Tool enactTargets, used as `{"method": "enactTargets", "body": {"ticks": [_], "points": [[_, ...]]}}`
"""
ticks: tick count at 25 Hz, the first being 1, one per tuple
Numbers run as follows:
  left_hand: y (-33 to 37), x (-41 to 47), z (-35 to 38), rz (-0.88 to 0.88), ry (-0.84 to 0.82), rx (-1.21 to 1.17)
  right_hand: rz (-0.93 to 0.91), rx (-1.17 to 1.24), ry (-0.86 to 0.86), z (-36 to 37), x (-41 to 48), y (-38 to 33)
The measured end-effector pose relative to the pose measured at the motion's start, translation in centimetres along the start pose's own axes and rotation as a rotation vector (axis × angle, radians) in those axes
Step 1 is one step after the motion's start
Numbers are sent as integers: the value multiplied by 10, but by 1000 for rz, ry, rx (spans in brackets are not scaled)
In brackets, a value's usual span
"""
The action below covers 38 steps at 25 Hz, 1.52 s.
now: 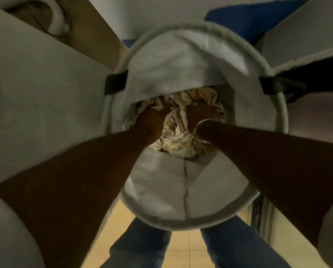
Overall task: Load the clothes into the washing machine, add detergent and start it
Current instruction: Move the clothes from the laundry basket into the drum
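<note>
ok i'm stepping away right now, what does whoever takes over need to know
Left hand: deep in the hamper, gripping the clothes.
Right hand: gripping the same bundle.
Done: nothing loaded yet; the clothes lie at the hamper's bottom.
Left: lift them out, load the washer, add detergent, start it. Neither the detergent nor the washer's door shows in this view.
</note>
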<state>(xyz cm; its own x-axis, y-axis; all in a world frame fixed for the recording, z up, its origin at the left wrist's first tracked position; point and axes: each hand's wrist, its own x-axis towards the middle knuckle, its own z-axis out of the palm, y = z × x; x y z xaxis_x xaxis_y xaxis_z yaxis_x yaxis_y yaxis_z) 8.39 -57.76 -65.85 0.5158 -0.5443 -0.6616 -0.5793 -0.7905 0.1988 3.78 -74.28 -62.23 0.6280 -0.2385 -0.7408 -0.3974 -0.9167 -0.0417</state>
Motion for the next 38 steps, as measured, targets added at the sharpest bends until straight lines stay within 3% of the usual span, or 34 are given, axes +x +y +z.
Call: {"method": "enactTargets", "body": {"ticks": [3, 6, 9, 16, 22, 28, 38], "points": [[12, -35, -34, -13, 94, -87, 51, 65, 29, -31, -40, -2], [25, -78, -89, -81, 53, -126, 26, 60, 62, -69, -84, -5], [42, -126, -142, -32, 96, -55, 1, 40, 67, -109, -128, -8], [58, -224, -238, 44, 239, -217, -15, 22, 130, -219, -250, -13], [64, -290, -314, 101, 390, -236, -29, 41, 282, -297, -335, -20], [83, -350, -375, 88, 439, -232, -69, -72, 425, -361, -421, -17], [144, -527, -458, 233, 837, -220, -74, -129, 801, -418, -616, -12]]}}
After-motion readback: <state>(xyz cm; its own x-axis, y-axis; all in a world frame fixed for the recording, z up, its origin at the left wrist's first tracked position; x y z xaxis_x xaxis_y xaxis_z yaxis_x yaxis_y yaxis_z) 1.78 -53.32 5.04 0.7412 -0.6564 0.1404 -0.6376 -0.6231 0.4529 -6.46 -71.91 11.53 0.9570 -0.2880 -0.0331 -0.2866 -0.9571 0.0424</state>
